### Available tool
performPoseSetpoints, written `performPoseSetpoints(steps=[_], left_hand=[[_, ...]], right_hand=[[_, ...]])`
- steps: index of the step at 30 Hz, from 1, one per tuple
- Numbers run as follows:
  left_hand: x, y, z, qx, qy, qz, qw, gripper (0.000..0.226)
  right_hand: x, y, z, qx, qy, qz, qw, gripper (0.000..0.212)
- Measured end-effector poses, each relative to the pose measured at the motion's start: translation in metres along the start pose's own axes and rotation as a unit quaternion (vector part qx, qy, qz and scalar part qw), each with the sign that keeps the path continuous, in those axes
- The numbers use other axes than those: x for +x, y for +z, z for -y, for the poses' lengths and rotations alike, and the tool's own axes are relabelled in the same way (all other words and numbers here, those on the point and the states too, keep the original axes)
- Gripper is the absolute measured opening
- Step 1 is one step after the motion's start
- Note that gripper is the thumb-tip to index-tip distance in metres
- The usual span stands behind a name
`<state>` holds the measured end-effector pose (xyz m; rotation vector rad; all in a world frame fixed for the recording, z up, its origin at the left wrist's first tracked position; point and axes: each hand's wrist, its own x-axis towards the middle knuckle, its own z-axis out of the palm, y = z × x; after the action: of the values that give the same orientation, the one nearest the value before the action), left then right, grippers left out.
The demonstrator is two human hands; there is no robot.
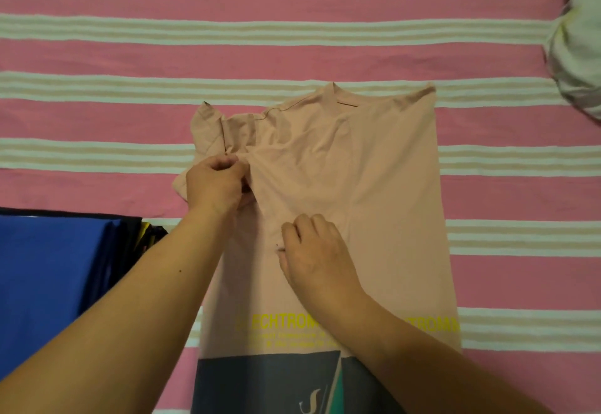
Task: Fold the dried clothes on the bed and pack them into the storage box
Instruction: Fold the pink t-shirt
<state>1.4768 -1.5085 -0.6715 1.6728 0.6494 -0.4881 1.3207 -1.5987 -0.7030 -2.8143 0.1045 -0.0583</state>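
A pale pink T-shirt (374, 192) with yellow lettering and a dark grey print lies lengthwise on the bed, collar away from me. Its right side is folded in to a straight edge. Its left sleeve is bunched up. My left hand (214, 186) pinches the bunched sleeve fabric at the shirt's left side. My right hand (317, 251) sits on the middle of the shirt, fingers curled and pinching the cloth. The storage box (19, 215) stands at the left edge, its dark rim visible, with folded blue and dark clothes (48, 267) inside.
The bed carries a pink sheet with white and beige stripes (292, 7). A crumpled white and grey garment (579, 49) lies at the far right edge. Bare sheet stretches beyond the shirt and to its right.
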Motion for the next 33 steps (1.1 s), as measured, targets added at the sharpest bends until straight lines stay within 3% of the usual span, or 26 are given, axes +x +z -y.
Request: performPoseSetpoints(steps=[3,5,6,8,10,12,14,17,20,22,25,30,33], left_hand=[[-0.014,0.009,-0.016,0.008,0.011,-0.034,0.999,0.013],[-0.031,0.025,-0.037,0.025,0.065,-0.015,0.997,0.020],[-0.040,0.036,-0.050,0.029,0.095,0.020,0.995,0.018],[-0.053,0.066,-0.070,0.050,0.147,0.108,0.982,0.010],[-0.053,0.097,-0.077,0.142,0.202,0.162,0.955,0.006],[-0.046,0.122,-0.070,0.299,0.282,0.188,0.892,0.022],[-0.038,0.139,-0.060,0.446,0.359,0.212,0.792,0.037],[-0.034,0.164,-0.055,0.549,0.407,0.244,0.688,0.040],[-0.025,0.191,-0.051,0.592,0.435,0.261,0.626,0.034],[-0.020,0.204,-0.046,0.613,0.433,0.267,0.605,0.029],[-0.013,0.211,-0.039,0.618,0.397,0.265,0.624,0.012],[-0.020,0.213,-0.043,0.503,0.404,0.246,0.723,0.010],[-0.030,0.221,-0.039,0.513,0.415,0.256,0.706,0.011]], right_hand=[[0.003,-0.020,0.006,0.062,0.039,-0.040,0.997,0.005],[0.003,-0.047,-0.001,0.178,0.154,-0.089,0.968,0.006],[0.001,-0.061,-0.008,0.259,0.241,-0.113,0.929,0.009],[-0.007,-0.073,-0.035,0.396,0.398,-0.161,0.812,0.008],[-0.015,-0.076,-0.070,0.431,0.504,-0.163,0.731,0.010],[-0.022,-0.073,-0.101,0.499,0.567,-0.149,0.638,0.015],[-0.025,-0.066,-0.122,0.557,0.587,-0.143,0.570,0.013],[-0.026,-0.062,-0.134,0.562,0.580,-0.112,0.579,0.016],[-0.022,-0.058,-0.137,0.503,0.585,-0.078,0.631,0.019],[-0.020,-0.058,-0.137,0.466,0.590,-0.049,0.658,0.017],[-0.021,-0.055,-0.138,0.462,0.574,-0.037,0.675,0.018],[-0.040,-0.073,-0.140,0.369,0.544,-0.085,0.749,0.022],[-0.047,-0.076,-0.146,0.340,0.528,-0.105,0.771,0.023]])
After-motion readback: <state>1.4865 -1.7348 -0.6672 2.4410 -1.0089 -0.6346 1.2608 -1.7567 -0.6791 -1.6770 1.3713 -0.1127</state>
